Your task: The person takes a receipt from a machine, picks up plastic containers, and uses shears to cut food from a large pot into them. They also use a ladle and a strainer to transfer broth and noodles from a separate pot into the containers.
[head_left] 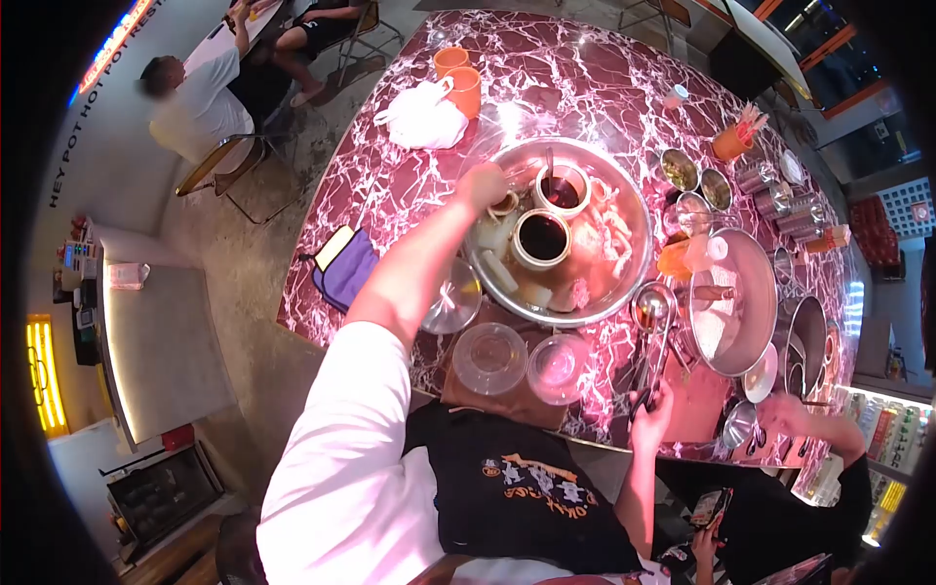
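Note:
My left hand (484,187) reaches over the left rim of a wide metal pot (639,278), its fingers closed. A small pale ring-shaped thing (504,204) shows just under the fingers; I cannot make out what it is. Broth and pale food pieces (502,271) fill the pot around two white-rimmed cups (542,239) of dark liquid. My right hand (651,414) is near the table's front edge, closed around the black handles of scissors (657,363). Their metal blades point away from me, beside a metal ladle (651,307).
Near me lie two clear plastic bowls (489,359) and a metal lid (453,297). A purple pouch (346,268) and white plastic bag (421,115) are left. Right stand a large metal basin (733,356) and several metal cups (717,189). A co-worker's hand (783,416) is at the right.

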{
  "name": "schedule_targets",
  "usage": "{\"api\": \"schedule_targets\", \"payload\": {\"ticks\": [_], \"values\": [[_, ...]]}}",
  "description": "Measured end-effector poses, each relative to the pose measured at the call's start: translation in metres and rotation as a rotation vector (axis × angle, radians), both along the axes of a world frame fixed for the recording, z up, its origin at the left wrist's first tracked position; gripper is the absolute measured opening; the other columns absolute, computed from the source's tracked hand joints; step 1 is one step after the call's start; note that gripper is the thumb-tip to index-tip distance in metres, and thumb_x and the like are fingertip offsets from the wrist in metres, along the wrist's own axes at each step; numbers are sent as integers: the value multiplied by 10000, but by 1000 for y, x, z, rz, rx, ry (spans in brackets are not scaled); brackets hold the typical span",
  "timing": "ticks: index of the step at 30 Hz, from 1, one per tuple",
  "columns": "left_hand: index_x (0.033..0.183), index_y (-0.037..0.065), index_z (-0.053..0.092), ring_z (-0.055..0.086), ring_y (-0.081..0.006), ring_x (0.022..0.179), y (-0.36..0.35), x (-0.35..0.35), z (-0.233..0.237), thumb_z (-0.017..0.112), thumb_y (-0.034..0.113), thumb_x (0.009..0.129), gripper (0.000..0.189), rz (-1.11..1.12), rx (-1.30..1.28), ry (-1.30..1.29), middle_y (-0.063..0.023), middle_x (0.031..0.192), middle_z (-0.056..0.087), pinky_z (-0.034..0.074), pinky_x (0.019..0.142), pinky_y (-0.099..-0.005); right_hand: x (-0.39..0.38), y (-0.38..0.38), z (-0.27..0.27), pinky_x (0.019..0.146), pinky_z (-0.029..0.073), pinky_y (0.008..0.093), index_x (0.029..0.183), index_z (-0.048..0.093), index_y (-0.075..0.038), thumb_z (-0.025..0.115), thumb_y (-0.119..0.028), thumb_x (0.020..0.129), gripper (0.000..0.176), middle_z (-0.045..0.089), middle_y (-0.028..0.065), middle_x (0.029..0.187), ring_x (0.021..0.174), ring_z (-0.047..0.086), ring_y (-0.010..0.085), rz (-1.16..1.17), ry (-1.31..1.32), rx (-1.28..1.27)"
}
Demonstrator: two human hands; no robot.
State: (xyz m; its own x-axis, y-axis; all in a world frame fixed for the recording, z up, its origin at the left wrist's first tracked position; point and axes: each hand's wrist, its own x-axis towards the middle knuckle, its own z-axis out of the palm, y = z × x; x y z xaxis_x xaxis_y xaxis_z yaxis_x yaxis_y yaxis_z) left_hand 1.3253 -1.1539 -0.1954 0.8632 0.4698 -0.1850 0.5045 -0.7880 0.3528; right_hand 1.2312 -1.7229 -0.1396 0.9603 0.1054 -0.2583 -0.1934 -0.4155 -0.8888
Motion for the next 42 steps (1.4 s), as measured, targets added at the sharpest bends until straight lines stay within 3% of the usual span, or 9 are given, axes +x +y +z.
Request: {"api": "schedule_targets", "payload": {"ticks": [3, 6, 7, 11, 20, 29, 36, 40, 42], "values": [[980, 55, 766, 724, -306, 983, -1, 47, -45, 610, 157, 826, 242, 70, -66, 107, -168, 1019, 742, 576, 815, -410, -3, -3, -8, 876, 511, 267, 1354, 418, 9, 610, 200, 822, 597, 578, 58, 1038, 938, 586, 121, 0, -26, 47], [994, 42, 762, 742, -277, 882, -16, 68, -49, 593, 144, 844, 248, 440, -332, 168, -151, 943, 749, 577, 721, -399, 2, 0, -15, 874, 508, 256, 1359, 415, 7, 609, 197, 828, 597, 577, 50, 1030, 927, 577, 110, 9, 13, 93], [1015, 53, 758, 713, -234, 714, -23, 65, -34, 578, 125, 845, 258, 537, -527, 202, -125, 833, 732, 539, 605, -382, 3, 2, -14, 872, 507, 253, 1360, 414, 6, 609, 197, 829, 597, 577, 48, 1028, 924, 574, 106, 16, 24, 110], [1048, 130, 762, 585, -164, 518, -35, 53, -52, 600, 125, 852, 254, 624, -713, -254, -70, 723, 688, 448, 481, -345, 19, 20, -8, 851, 501, 238, 1364, 413, 3, 625, 185, 834, 599, 568, 23, 1001, 907, 563, 93, -18, 49, 214], [1074, 46, 739, 592, -127, 604, -29, 25, -47, 587, 97, 928, 216, 578, -942, -562, -25, 732, 644, 486, 564, -321, 43, 39, -6, 834, 503, 231, 1348, 441, 6, 655, 174, 821, 593, 568, 7, 997, 908, 567, 82, 49, 3, 169], [1129, 27, 719, 653, -150, 814, -27, -23, -53, 605, 109, 928, 246, 672, -676, -726, -84, 940, 726, 517, 761, -298, 44, 56, 2, 825, 495, 217, 1341, 461, 5, 662, 164, 813, 587, 585, 9, 983, 908, 571, 84, 142, -16, 181], [1144, 28, 715, 672, -171, 826, -63, -103, 29, 612, 112, 929, 253, 625, -539, -725, -109, 966, 739, 522, 764, -305, 38, 66, 18, 755, 478, 221, 1324, 485, -6, 748, 79, 787, 603, 587, -1, 943, 830, 567, 84, 239, -66, 143], [1145, 4, 707, 675, -157, 861, -85, -157, 65, 615, 108, 934, 252, 562, -712, -702, -112, 993, 743, 521, 771, -292, 26, 79, 70, 806, 513, 292, 1354, 487, -61, 728, 45, 793, 620, 686, 77, 1008, 881, 649, 146, 365, -146, -100], [1129, 2, 711, 671, -147, 856, -98, -185, 74, 606, 91, 940, 234, 447, -665, -709, -103, 981, 743, 518, 761, -288, 22, 73, 92, 907, 519, 401, 1388, 468, -77, 721, -31, 748, 689, 666, 181, 1132, 1046, 664, 331, 454, -230, -363]]}}
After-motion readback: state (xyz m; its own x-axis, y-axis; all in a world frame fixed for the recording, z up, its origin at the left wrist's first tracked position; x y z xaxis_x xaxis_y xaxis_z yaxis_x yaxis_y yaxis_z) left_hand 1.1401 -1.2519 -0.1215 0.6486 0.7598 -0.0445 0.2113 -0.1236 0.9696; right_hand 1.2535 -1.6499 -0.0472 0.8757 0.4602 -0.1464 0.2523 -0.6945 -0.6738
